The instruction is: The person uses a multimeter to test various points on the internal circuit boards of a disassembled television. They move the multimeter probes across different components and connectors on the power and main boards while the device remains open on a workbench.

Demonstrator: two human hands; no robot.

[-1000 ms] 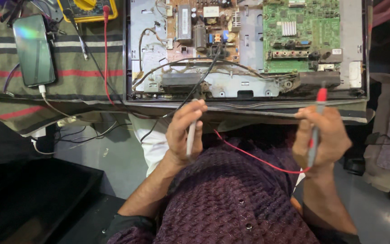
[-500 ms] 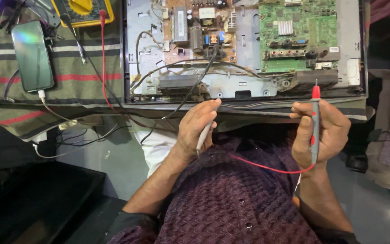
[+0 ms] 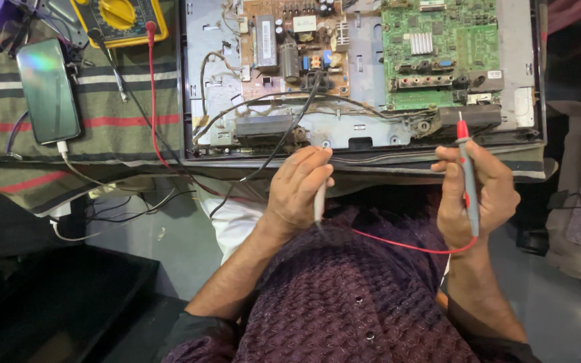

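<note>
My left hand point(image 3: 297, 191) is closed around a pale test probe point(image 3: 320, 199), tip up, at the front edge of an opened television chassis point(image 3: 364, 138). In my right hand point(image 3: 475, 195) I grip a grey test probe point(image 3: 469, 191) with a red tip, upright, its tip just short of the chassis's lower right corner. A red lead point(image 3: 405, 245) runs from it across my purple sweater. Inside the chassis a tan power board point(image 3: 284, 47) lies on the left and a green circuit board point(image 3: 438, 54) on the right.
A yellow multimeter point(image 3: 119, 20) with red and black leads lies at the top left on a striped cloth point(image 3: 122, 107). Beside it a phone point(image 3: 48, 91) is plugged into a white cable. Loose cables hang below the table edge. A dark surface point(image 3: 48, 302) fills the lower left.
Both hands have risen toward the chassis's front edge, probes pointing up. My left hand's fingers now reach the chassis rim; the red-tipped probe sits closer to the lower right corner.
</note>
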